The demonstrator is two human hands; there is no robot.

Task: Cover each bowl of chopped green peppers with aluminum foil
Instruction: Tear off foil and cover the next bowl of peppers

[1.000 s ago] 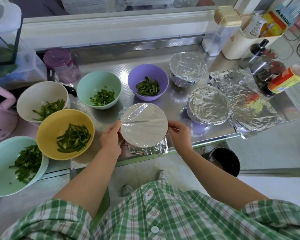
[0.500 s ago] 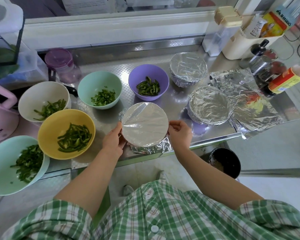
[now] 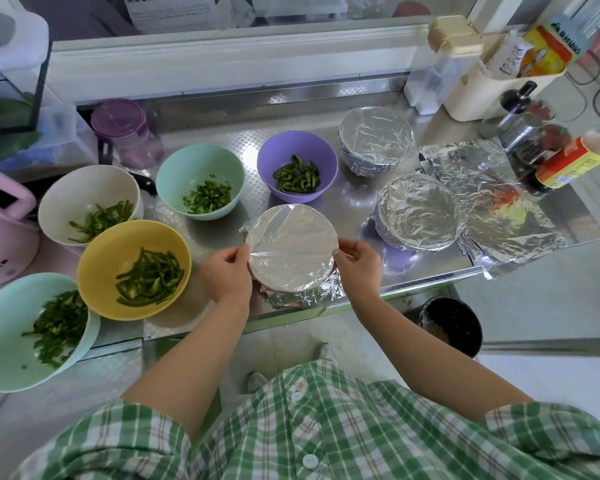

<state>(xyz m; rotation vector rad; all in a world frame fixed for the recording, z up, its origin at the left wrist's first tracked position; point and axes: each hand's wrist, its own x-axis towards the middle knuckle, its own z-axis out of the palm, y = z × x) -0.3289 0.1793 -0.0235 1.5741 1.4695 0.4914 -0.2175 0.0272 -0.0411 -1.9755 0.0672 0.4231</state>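
A foil-covered bowl (image 3: 291,247) sits at the counter's front edge. My left hand (image 3: 226,271) grips its left rim and my right hand (image 3: 357,265) grips its right rim, fingers curled over the foil. Two more foil-covered bowls stand to the right, one near (image 3: 418,211) and one farther back (image 3: 376,138). Open bowls of chopped green peppers: purple (image 3: 297,164), mint (image 3: 200,181), white (image 3: 89,202), yellow (image 3: 134,268) and a large mint one (image 3: 32,330) at the left edge.
Loose foil sheets (image 3: 492,202) lie on the steel counter (image 3: 354,199) at the right. Sauce bottles (image 3: 568,161) and a cream caddy (image 3: 492,88) stand at the back right. A purple-lidded jar (image 3: 125,133) and a pink appliance (image 3: 0,226) are on the left. A black bin (image 3: 451,323) is below.
Both hands have shifted slightly around the bowl's rim, pressing the foil down at its sides. The bowl has stayed in place.
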